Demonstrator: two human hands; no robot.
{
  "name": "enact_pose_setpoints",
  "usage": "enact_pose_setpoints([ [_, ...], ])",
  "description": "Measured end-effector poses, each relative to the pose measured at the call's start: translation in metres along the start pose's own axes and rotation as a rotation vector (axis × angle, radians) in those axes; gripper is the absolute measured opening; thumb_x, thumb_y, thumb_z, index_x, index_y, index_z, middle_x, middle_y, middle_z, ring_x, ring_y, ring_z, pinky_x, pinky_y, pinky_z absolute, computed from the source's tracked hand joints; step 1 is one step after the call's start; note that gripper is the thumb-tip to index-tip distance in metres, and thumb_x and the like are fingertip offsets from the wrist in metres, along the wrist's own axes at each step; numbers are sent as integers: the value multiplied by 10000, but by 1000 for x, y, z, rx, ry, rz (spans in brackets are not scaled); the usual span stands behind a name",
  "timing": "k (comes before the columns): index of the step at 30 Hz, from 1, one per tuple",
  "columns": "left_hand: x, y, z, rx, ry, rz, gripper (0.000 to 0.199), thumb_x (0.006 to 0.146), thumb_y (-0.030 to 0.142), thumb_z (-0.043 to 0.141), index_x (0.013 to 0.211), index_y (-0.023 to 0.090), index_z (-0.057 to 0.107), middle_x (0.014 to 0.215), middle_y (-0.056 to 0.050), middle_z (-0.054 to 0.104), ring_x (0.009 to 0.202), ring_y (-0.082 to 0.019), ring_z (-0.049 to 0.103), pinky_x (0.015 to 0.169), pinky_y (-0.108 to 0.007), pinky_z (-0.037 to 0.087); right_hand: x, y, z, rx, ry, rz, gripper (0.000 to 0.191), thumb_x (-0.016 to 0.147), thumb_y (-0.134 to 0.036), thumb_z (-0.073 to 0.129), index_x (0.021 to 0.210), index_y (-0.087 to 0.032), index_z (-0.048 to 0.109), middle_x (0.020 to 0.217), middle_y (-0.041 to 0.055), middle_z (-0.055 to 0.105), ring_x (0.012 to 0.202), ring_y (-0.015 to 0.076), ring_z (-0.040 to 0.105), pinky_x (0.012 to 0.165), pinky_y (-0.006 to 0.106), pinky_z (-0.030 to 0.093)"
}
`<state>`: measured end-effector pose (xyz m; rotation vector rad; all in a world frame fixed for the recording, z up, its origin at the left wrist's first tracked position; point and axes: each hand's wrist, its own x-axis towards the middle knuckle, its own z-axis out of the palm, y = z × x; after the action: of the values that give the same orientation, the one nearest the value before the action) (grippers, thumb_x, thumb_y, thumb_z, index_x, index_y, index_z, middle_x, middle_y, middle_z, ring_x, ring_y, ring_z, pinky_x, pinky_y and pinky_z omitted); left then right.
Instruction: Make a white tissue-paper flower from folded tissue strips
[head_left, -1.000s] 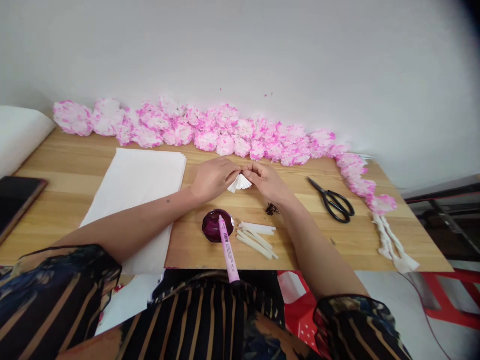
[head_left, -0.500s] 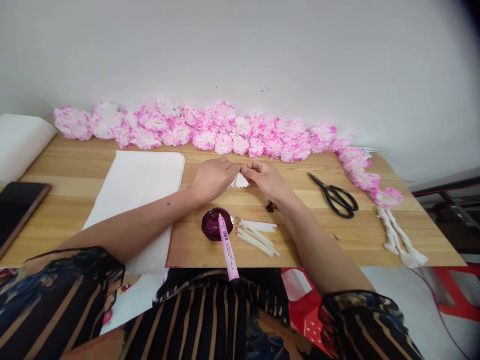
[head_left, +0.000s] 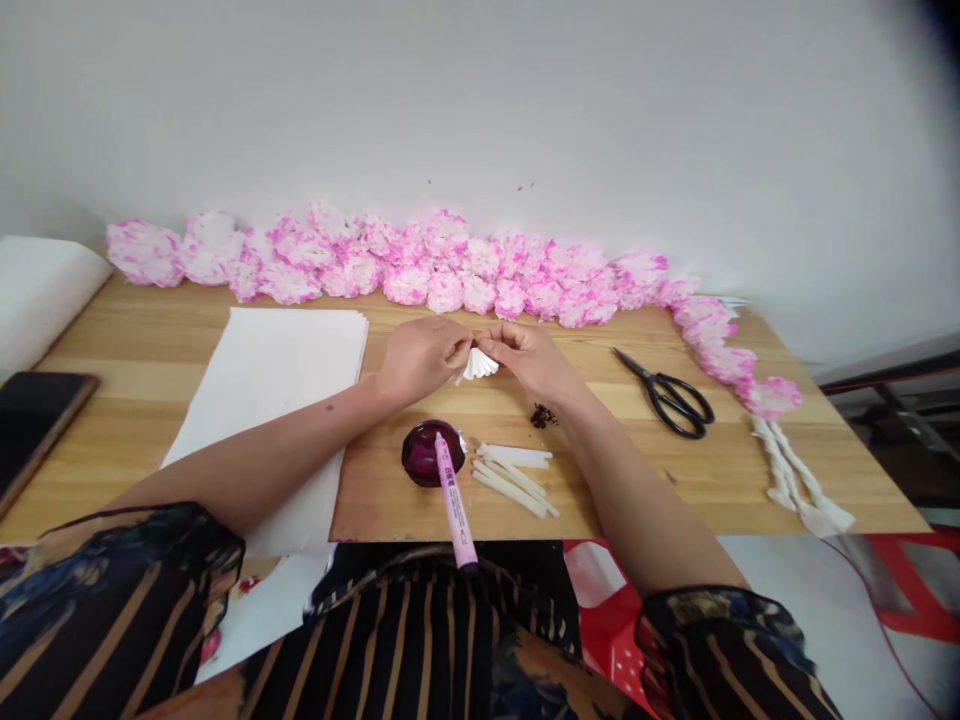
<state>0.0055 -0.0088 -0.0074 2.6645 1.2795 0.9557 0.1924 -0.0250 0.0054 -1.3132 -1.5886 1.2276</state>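
Note:
A small white pleated paper piece point(head_left: 480, 365) fans out below my fingertips at the middle of the table. My left hand point(head_left: 424, 357) pinches its top from the left, with the fingers bent. From the right, my right hand point(head_left: 526, 355) grips the same top edge between thumb and fingers. Nearer to me, a pink marker point(head_left: 455, 505) leans on a dark dish point(head_left: 422, 455) with purple inside. Several pale sticks point(head_left: 514, 480) lie right of the dish, and a small dark clump point(head_left: 542, 416) rests by my right wrist.
Pink-and-white paper flowers point(head_left: 446, 262) line the wall. A stack of white paper point(head_left: 277, 350) lies under my left forearm. Black scissors point(head_left: 671, 400) rest on the right, twisted white strips point(head_left: 784, 470) beyond. A phone point(head_left: 37, 425) and a white roll point(head_left: 45, 295) are at the left.
The pleated paper's lower edge looks a little more spread. My hands stay together on it, the left one shifted slightly. The view has moved very slightly.

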Motion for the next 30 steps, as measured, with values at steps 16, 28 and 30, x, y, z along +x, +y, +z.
enact_pose_setpoints([
  [16, 1, -6, -3, -55, 29, -170, 125, 803, 201, 546, 707, 171, 621, 683, -36, 658, 621, -140, 523, 572, -273, 320, 5, 2, -11, -124, 44, -119, 274, 826, -328, 597, 1058, -183, 616, 746, -20, 623, 667, 134, 541, 644, 283, 410],
  [28, 9, -16, 2, -970, -182, -623, 96, 824, 237, 569, 802, 151, 606, 661, 1, 676, 518, -88, 589, 520, -192, 459, -5, -8, -19, -202, -170, -306, 497, 850, -212, 530, 1338, -304, 549, 1477, 31, 516, 1361, 224, 472, 1110, 441, 391],
  [30, 8, -16, 3, -1006, -183, -620, 119, 815, 266, 606, 796, 149, 624, 647, 10, 658, 509, -75, 556, 495, -173, 418, -6, -8, -15, -223, -166, -289, 546, 842, -259, 597, 1378, -317, 513, 1473, 39, 519, 1320, 231, 504, 1080, 439, 419],
])
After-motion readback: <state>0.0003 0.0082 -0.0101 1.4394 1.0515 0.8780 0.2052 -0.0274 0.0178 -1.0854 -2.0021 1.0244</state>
